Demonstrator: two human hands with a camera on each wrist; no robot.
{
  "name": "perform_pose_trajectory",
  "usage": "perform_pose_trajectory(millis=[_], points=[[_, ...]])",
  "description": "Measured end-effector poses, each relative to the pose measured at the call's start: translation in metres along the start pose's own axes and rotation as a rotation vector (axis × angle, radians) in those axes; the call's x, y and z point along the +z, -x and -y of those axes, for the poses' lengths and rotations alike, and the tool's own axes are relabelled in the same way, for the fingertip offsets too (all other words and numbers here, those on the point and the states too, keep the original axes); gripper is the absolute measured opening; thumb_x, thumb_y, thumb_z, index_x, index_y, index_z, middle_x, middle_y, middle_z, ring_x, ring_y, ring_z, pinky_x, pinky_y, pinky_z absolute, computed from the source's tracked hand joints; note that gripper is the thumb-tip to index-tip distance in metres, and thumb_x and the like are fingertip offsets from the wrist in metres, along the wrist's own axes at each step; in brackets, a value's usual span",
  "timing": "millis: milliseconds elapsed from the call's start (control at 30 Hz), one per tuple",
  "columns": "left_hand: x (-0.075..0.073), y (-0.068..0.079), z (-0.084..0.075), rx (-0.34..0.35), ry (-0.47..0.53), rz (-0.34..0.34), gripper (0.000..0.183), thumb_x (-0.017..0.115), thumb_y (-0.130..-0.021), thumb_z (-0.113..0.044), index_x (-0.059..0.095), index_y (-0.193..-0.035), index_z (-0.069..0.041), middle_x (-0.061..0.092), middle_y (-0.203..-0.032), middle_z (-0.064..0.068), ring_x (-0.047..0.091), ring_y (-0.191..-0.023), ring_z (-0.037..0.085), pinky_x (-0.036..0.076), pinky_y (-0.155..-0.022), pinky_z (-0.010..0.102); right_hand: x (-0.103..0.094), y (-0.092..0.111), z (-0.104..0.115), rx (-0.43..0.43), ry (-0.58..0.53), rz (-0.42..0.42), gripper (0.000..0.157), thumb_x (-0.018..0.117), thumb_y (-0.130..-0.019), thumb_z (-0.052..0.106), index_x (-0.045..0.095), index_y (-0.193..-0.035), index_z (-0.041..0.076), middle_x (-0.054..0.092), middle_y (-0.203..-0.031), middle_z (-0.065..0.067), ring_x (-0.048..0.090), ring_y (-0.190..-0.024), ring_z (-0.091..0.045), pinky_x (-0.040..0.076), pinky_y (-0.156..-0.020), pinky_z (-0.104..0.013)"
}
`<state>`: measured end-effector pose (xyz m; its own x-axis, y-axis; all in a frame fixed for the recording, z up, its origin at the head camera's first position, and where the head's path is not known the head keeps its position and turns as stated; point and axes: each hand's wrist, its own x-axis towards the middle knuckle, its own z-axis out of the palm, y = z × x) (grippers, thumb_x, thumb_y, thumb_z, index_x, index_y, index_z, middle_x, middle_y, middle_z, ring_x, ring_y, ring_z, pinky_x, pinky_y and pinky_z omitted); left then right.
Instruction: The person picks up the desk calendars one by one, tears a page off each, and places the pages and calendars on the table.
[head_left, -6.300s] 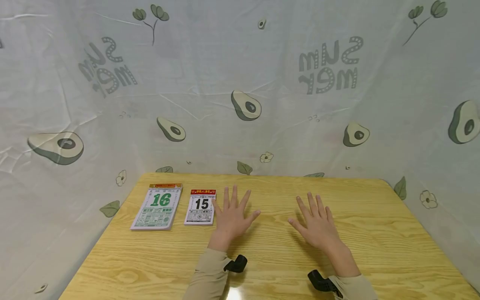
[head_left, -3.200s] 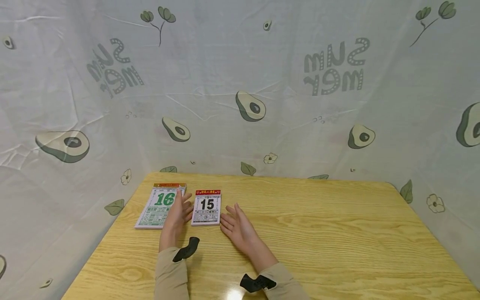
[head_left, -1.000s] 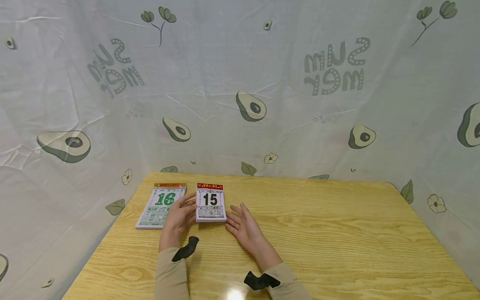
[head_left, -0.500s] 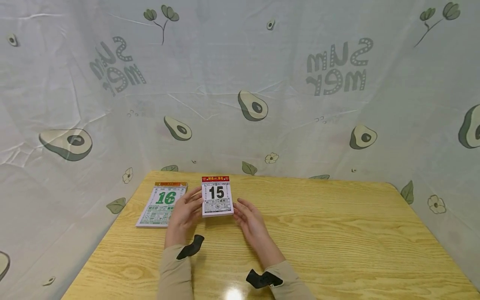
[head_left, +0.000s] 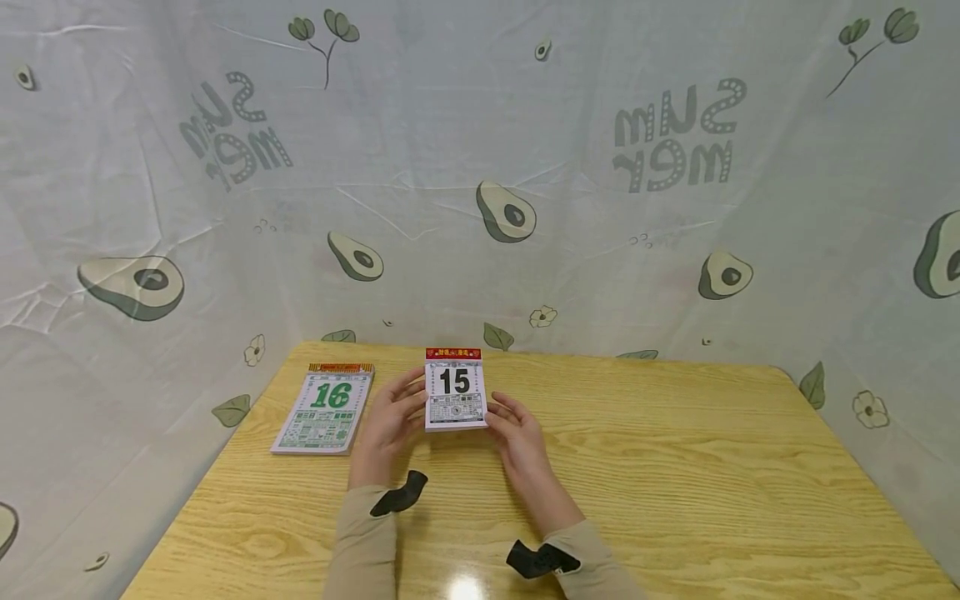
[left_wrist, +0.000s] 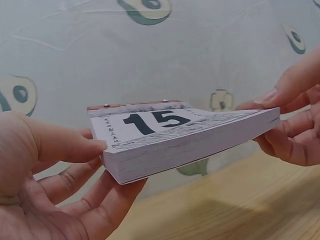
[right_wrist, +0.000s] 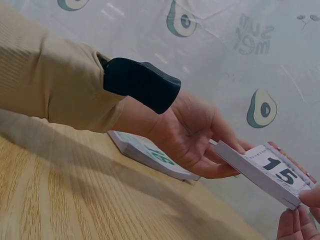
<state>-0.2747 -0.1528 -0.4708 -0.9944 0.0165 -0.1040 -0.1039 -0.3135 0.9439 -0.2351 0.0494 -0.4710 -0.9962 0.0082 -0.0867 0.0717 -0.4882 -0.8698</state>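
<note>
A small tear-off calendar (head_left: 456,410) with a red header and a black 15 is held up over the table between both hands. At its left edge, my left hand (head_left: 388,417) pinches the pad. My right hand (head_left: 521,433) grips the opposite edge. In the left wrist view, the left thumb (left_wrist: 75,146) lies on the top page with fingers beneath the thick page block, and the right hand (left_wrist: 300,125) has the far corner. The right wrist view shows the left hand (right_wrist: 192,132) across from me, and part of the right hand (right_wrist: 300,222) cut off at the frame edge.
A larger tear-off calendar (head_left: 322,417) with a green 16 lies flat on the left of the wooden table (head_left: 712,483). Behind the table hangs a pale curtain (head_left: 585,275) printed with avocados. Black wrist devices (head_left: 400,494) sit at both sleeves.
From spread above the table, both hands moved to either side of the 15 calendar, took hold of it, lifted it and shifted it right. The 16 calendar stayed put.
</note>
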Motion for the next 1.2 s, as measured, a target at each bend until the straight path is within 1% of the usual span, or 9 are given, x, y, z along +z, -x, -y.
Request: perform_pose_trajectory(millis=[100, 233, 467, 667, 833, 933, 1067, 1200], points=[[0.007, 0.0, 0.001, -0.004, 0.028, 0.0, 0.045, 0.055, -0.095, 0.002, 0.053, -0.137, -0.012, 0.058, -0.125, 0.01, 0.067, -0.091, 0.017, 0.055, -0.072, 0.032, -0.005, 0.002, 0.004, -0.005, 0.031, -0.014, 0.049, 0.058, -0.089, -0.01, 0.044, -0.136, -0.01, 0.063, -0.102, -0.004, 0.061, -0.093, -0.009, 0.052, -0.079, -0.021], [0.017, 0.0, 0.004, 0.002, 0.029, 0.015, 0.045, 0.056, -0.094, 0.003, 0.053, -0.137, -0.012, 0.058, -0.125, 0.011, 0.066, -0.092, 0.017, 0.055, -0.072, 0.032, -0.014, 0.004, 0.009, -0.007, 0.068, -0.039, 0.05, 0.059, -0.089, -0.008, 0.046, -0.137, -0.005, 0.062, -0.102, -0.001, 0.061, -0.093, -0.008, 0.052, -0.079, -0.02], [0.038, 0.001, 0.009, 0.009, 0.03, 0.046, 0.047, 0.056, -0.093, 0.003, 0.052, -0.139, -0.01, 0.059, -0.123, 0.009, 0.064, -0.092, 0.015, 0.054, -0.07, 0.032, -0.029, 0.007, 0.018, -0.038, 0.077, -0.068, 0.052, 0.057, -0.088, -0.011, 0.045, -0.139, -0.005, 0.063, -0.099, 0.001, 0.06, -0.092, -0.005, 0.051, -0.076, -0.019], [0.053, 0.003, 0.013, 0.009, 0.042, 0.084, 0.047, 0.056, -0.094, 0.002, 0.051, -0.139, -0.009, 0.059, -0.123, 0.008, 0.063, -0.092, 0.014, 0.054, -0.071, 0.032, -0.044, 0.008, 0.024, -0.061, 0.119, -0.089, 0.053, 0.057, -0.088, -0.012, 0.045, -0.139, -0.004, 0.063, -0.097, 0.003, 0.061, -0.092, -0.005, 0.05, -0.075, -0.019], [0.063, 0.003, 0.019, -0.025, 0.115, 0.117, 0.042, 0.054, -0.097, -0.003, 0.049, -0.138, -0.007, 0.061, -0.116, 0.004, 0.062, -0.092, 0.015, 0.053, -0.073, 0.033, -0.054, 0.01, 0.031, -0.058, 0.133, -0.113, 0.052, 0.057, -0.089, -0.011, 0.045, -0.139, -0.002, 0.064, -0.096, 0.006, 0.061, -0.092, -0.005, 0.05, -0.075, -0.018], [0.067, 0.002, 0.02, -0.052, 0.133, 0.135, 0.04, 0.053, -0.099, -0.009, 0.049, -0.139, -0.007, 0.061, -0.114, 0.001, 0.061, -0.092, 0.015, 0.053, -0.075, 0.033, -0.058, 0.013, 0.036, -0.056, 0.136, -0.114, 0.052, 0.057, -0.09, -0.011, 0.045, -0.139, -0.002, 0.065, -0.095, 0.006, 0.061, -0.091, -0.005, 0.05, -0.076, -0.018], [0.072, 0.003, 0.021, -0.087, 0.158, 0.157, 0.04, 0.053, -0.1, -0.013, 0.048, -0.139, -0.007, 0.057, -0.114, 0.001, 0.059, -0.095, 0.018, 0.054, -0.076, 0.033, -0.064, 0.016, 0.04, -0.061, 0.154, -0.115, 0.051, 0.058, -0.09, -0.009, 0.045, -0.138, -0.001, 0.065, -0.095, 0.007, 0.061, -0.089, -0.005, 0.05, -0.076, -0.018], [0.077, 0.003, 0.023, -0.109, 0.179, 0.175, 0.04, 0.052, -0.1, -0.014, 0.047, -0.139, -0.007, 0.054, -0.112, 0.002, 0.057, -0.095, 0.019, 0.054, -0.076, 0.033, -0.07, 0.02, 0.043, -0.079, 0.167, -0.118, 0.05, 0.059, -0.09, -0.009, 0.045, -0.138, -0.001, 0.066, -0.095, 0.008, 0.062, -0.088, -0.004, 0.051, -0.075, -0.019]])
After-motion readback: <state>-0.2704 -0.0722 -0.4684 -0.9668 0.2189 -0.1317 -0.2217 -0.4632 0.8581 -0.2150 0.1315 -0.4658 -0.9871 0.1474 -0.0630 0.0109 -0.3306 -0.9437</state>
